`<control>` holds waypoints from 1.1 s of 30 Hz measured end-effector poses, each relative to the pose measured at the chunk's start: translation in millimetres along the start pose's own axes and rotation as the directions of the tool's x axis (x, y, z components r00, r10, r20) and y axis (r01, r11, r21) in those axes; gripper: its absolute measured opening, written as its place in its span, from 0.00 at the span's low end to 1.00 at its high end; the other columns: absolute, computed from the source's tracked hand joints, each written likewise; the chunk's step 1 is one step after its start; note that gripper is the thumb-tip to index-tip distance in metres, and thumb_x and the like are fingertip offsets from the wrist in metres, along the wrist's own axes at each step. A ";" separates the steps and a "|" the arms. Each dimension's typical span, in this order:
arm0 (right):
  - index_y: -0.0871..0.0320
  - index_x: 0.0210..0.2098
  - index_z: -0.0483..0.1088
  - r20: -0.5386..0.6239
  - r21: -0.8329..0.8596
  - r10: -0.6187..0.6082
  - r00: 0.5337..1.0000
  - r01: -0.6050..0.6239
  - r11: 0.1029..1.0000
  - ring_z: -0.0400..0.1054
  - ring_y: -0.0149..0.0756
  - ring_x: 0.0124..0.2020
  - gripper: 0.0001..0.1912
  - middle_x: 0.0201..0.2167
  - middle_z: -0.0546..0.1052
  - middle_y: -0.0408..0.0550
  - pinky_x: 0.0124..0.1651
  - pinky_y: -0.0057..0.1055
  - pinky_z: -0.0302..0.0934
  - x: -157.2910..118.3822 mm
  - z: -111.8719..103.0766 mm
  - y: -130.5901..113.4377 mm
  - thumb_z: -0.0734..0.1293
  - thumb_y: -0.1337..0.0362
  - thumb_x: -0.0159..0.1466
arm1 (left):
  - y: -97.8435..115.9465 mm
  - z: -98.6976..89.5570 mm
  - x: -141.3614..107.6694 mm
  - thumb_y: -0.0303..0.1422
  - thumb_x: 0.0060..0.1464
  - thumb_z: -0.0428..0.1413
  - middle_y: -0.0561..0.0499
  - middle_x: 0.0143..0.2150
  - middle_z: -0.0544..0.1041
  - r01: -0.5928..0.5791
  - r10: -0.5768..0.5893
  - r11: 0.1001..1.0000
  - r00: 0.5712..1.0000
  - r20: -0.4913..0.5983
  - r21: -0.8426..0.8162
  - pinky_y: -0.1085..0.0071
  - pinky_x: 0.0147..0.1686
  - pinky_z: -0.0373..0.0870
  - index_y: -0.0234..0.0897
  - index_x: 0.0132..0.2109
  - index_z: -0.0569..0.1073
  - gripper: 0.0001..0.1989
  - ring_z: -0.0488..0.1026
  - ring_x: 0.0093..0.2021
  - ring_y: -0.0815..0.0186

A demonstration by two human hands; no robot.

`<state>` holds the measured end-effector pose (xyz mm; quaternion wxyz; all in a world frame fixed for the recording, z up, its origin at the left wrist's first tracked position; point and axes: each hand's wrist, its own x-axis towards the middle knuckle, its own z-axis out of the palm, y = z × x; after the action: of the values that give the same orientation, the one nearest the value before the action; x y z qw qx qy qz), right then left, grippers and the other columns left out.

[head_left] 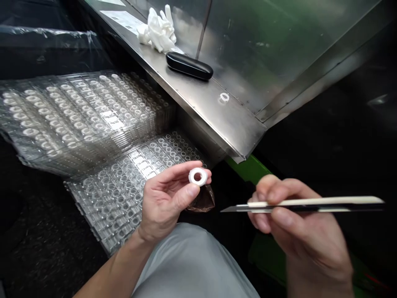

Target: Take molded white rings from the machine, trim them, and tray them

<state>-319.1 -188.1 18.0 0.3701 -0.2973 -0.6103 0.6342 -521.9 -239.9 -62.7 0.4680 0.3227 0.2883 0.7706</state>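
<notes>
Between the thumb and fingers of my left hand (169, 196) is a small white plastic ring (197, 177), its round hole facing me. My right hand (297, 223) grips a slim white and black utility knife (328, 203). The knife's thin blade is out and points left towards the ring, with a gap between them. Another white ring (223, 98) lies on the metal ledge (217, 118) beyond my hands.
Stacked clear trays (102, 120) full of white rings stand at the left, with a lower tray (114, 198) in front. A black case (189, 66), crumpled white gloves (159, 31) and paper sheets (120, 20) lie on the ledge. A brown bag (204, 200) sits behind my left hand.
</notes>
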 end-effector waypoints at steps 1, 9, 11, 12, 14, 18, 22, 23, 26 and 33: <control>0.54 0.43 0.75 -0.020 -0.051 -0.026 0.999 0.025 0.998 0.71 0.28 0.28 0.04 0.38 0.69 0.44 0.32 0.29 0.68 1.2 -1.0 -4.7 0.71 0.65 0.69 | 0.8 -0.9 0.5 0.28 0.62 0.65 0.48 0.46 0.84 0.005 -0.005 1.000 1.000 0.008 -0.011 0.74 0.53 0.80 0.41 0.54 0.81 0.14 0.82 0.45 0.65; 0.51 0.45 0.79 -0.127 -0.242 -0.166 0.978 0.131 0.961 0.74 0.34 0.29 0.06 0.39 0.75 0.48 0.33 0.34 0.73 11.6 17.7 -11.1 0.73 0.65 0.68 | 8.0 -6.8 3.3 0.28 0.64 0.63 0.47 0.48 0.84 0.045 -0.041 0.997 0.998 0.056 -0.058 0.73 0.53 0.80 0.42 0.56 0.81 0.14 0.82 0.46 0.64; 0.51 0.44 0.80 -0.144 -0.280 -0.197 0.970 0.151 0.948 0.75 0.38 0.32 0.06 0.40 0.77 0.50 0.35 0.37 0.73 13.4 21.1 -13.4 0.74 0.64 0.67 | 9.6 -8.9 3.7 0.28 0.64 0.63 0.47 0.47 0.84 0.050 -0.047 0.997 0.998 0.052 -0.051 0.72 0.53 0.80 0.42 0.56 0.81 0.14 0.82 0.46 0.64; 0.51 0.43 0.81 -0.138 -0.296 -0.208 0.968 0.160 0.942 0.75 0.39 0.33 0.05 0.39 0.77 0.50 0.35 0.37 0.73 14.3 22.1 -15.1 0.74 0.63 0.67 | 10.2 -9.9 3.9 0.28 0.64 0.63 0.47 0.47 0.84 0.052 -0.050 0.997 0.998 0.049 -0.049 0.72 0.53 0.80 0.42 0.56 0.81 0.14 0.82 0.46 0.63; 0.50 0.43 0.81 -0.093 -0.311 -0.189 0.978 0.152 0.938 0.73 0.39 0.32 0.05 0.34 0.77 0.49 0.32 0.35 0.70 16.5 23.6 -18.3 0.73 0.63 0.67 | 10.9 -11.5 4.1 0.29 0.64 0.63 0.47 0.47 0.84 0.054 -0.052 0.998 0.998 0.046 -0.043 0.72 0.53 0.80 0.41 0.55 0.81 0.14 0.82 0.46 0.63; 0.47 0.57 0.75 0.119 -0.319 -0.045 0.992 0.081 0.944 0.66 0.31 0.25 0.17 0.27 0.72 0.44 0.24 0.28 0.61 24.0 29.0 -15.6 0.70 0.64 0.70 | 11.2 -14.4 2.9 0.30 0.64 0.63 0.48 0.46 0.84 0.064 -0.064 0.998 0.997 0.046 -0.014 0.74 0.52 0.80 0.42 0.55 0.81 0.13 0.82 0.46 0.64; 0.46 0.66 0.68 0.323 -0.432 0.006 0.946 0.141 0.891 0.64 0.29 0.24 0.26 0.29 0.74 0.42 0.26 0.29 0.60 33.9 36.2 -2.1 0.67 0.69 0.70 | 12.8 -17.5 0.5 0.30 0.64 0.64 0.49 0.46 0.84 0.059 -0.059 0.998 0.997 0.048 0.016 0.78 0.49 0.80 0.42 0.56 0.81 0.14 0.82 0.45 0.66; 0.47 0.66 0.68 0.343 -0.464 -0.004 0.939 0.173 0.869 0.64 0.29 0.24 0.26 0.30 0.75 0.42 0.26 0.29 0.60 35.4 37.2 0.7 0.67 0.69 0.70 | 13.4 -18.0 0.2 0.30 0.64 0.64 0.50 0.46 0.84 0.058 -0.059 0.998 0.997 0.044 0.021 0.79 0.50 0.79 0.42 0.56 0.81 0.14 0.82 0.45 0.67; 0.51 0.60 0.72 0.322 -0.496 -0.053 0.945 0.216 0.841 0.64 0.29 0.24 0.22 0.30 0.75 0.43 0.26 0.29 0.59 34.5 37.3 4.6 0.67 0.70 0.68 | 14.6 -18.5 0.1 0.29 0.64 0.63 0.50 0.47 0.84 0.051 -0.052 0.999 0.998 0.033 0.016 0.78 0.53 0.78 0.42 0.55 0.81 0.14 0.82 0.47 0.66; 0.49 0.52 0.75 0.199 -0.396 -0.028 0.980 0.106 0.912 0.67 0.27 0.25 0.13 0.29 0.74 0.41 0.25 0.25 0.61 24.5 30.1 -5.0 0.70 0.66 0.69 | 12.5 -20.2 2.0 0.27 0.64 0.63 0.48 0.47 0.84 0.049 -0.047 0.999 0.997 0.060 -0.024 0.74 0.52 0.80 0.40 0.56 0.80 0.14 0.82 0.46 0.65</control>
<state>-356.9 -184.4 27.2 0.2626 -0.2847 -0.7703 0.5066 -544.8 -245.9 -65.6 0.4987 0.3326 0.2721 0.7528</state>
